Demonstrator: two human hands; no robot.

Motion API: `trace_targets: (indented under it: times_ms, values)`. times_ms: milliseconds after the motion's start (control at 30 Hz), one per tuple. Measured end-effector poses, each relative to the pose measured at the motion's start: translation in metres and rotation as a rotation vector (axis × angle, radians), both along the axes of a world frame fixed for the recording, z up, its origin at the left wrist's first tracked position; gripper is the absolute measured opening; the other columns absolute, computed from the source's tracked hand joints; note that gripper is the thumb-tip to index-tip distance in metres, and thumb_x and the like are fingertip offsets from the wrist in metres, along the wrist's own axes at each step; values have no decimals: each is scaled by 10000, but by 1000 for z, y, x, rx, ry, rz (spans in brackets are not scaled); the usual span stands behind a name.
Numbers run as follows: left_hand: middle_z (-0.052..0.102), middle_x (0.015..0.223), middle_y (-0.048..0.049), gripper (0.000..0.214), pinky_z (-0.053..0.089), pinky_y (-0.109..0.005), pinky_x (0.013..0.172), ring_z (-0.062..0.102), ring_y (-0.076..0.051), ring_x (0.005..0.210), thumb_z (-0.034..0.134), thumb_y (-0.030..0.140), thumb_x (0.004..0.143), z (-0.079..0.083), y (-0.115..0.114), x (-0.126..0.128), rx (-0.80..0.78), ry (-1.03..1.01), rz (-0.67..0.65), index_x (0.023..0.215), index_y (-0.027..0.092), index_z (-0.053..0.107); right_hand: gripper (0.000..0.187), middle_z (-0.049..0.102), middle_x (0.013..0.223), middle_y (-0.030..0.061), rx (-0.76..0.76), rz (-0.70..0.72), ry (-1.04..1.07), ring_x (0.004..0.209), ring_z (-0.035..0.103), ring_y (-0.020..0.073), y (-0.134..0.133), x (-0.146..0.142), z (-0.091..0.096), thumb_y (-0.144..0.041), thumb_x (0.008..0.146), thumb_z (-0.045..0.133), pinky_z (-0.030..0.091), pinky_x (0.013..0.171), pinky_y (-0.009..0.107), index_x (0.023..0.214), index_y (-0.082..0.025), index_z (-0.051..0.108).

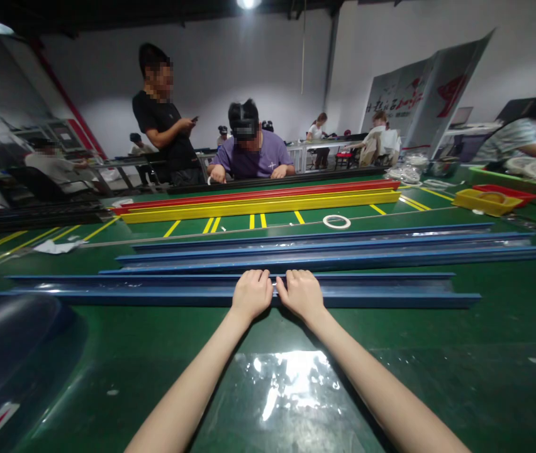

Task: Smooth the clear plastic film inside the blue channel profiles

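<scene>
A long blue channel strip [155, 296] lies crosswise on the green table in front of me, its trough facing up. My left hand [253, 292] rests over its middle, fingers bent together across the channel toward the far edge. Beside it, almost touching at the thumbs, my right hand [303, 292] is bent over the same strip in the same way. Both hands appear to grip the strip, though the fingertips are hidden behind it. Just beyond lie more blue channel strips [343, 253], parallel to this one.
Yellow strips [258, 206] and red strips [258, 194] lie farther back, near a white tape ring [336, 221]. Yellow tray [487, 201] stands at right. A dark blue rounded object [17, 352] sits at near left. Across the table a person in purple [253, 151] sits working.
</scene>
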State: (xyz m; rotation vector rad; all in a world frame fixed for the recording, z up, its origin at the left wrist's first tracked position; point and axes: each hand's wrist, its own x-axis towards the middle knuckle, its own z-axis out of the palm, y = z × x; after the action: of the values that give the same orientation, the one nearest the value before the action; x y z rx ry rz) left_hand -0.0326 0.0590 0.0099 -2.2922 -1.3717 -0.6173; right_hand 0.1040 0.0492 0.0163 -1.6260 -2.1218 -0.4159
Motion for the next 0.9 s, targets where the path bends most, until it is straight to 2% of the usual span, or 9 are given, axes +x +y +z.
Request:
trace_targets:
  times_ms: [100,167,300,433,533,633,733,833,900]
  values:
    - [630,811,-95,305,431,-318,721,566,-192,776,318,195,812,0,3,-23,28,16,5,907,104,593,411,610,732,54,-20,105,-11,725,506,148,-1,4,7,-334,867,231,281,657,261,734,-169,583]
    - [641,819,-91,309,441,-318,720,577,-192,773,321,189,804,0,4,-42,50,13,21,898,105,603,424,606,741,49,-19,117,-18,749,498,140,-2,14,12,-319,875,210,277,673,250,735,-177,583]
    - [660,846,-74,331,458,-306,728,595,-184,785,309,186,799,-1,5,-89,114,9,43,873,119,625,433,603,717,53,2,31,-46,721,494,138,-3,49,15,-330,873,221,266,663,256,720,-176,595]
    - [669,831,-73,369,467,-309,730,608,-183,783,282,194,805,0,4,-135,157,33,64,852,122,640,427,607,688,46,49,-87,-67,675,506,135,-8,88,10,-348,862,250,260,617,259,713,-177,610]
    - [671,831,-73,385,469,-312,732,611,-188,786,273,209,811,0,2,-157,156,36,75,854,120,645,406,619,704,45,75,-89,-97,680,523,140,-14,109,4,-368,849,278,271,618,254,752,-175,622]
    - [669,845,-75,392,462,-317,749,608,-190,801,267,216,819,-1,-1,-166,143,31,101,861,122,645,389,631,738,55,90,-66,-114,695,535,148,-18,117,-1,-373,839,298,287,643,250,796,-165,624]
    - [665,853,-90,385,453,-329,760,602,-204,811,288,252,832,0,-5,-164,153,25,148,863,109,644,382,634,717,52,94,-73,-97,677,539,142,-18,112,-3,-334,843,289,291,639,245,769,-166,624]
    - [662,848,-82,372,449,-337,743,596,-210,805,308,289,842,4,-8,-151,134,23,173,854,126,643,372,632,698,48,111,-74,-85,667,539,137,-16,99,-3,-304,840,291,290,633,242,734,-168,620]
    - [655,857,-67,362,446,-334,726,590,-201,796,303,284,851,8,-11,-133,88,23,143,864,145,637,363,630,690,48,116,-57,-82,660,536,135,-15,87,-2,-302,834,299,288,632,242,715,-167,614]
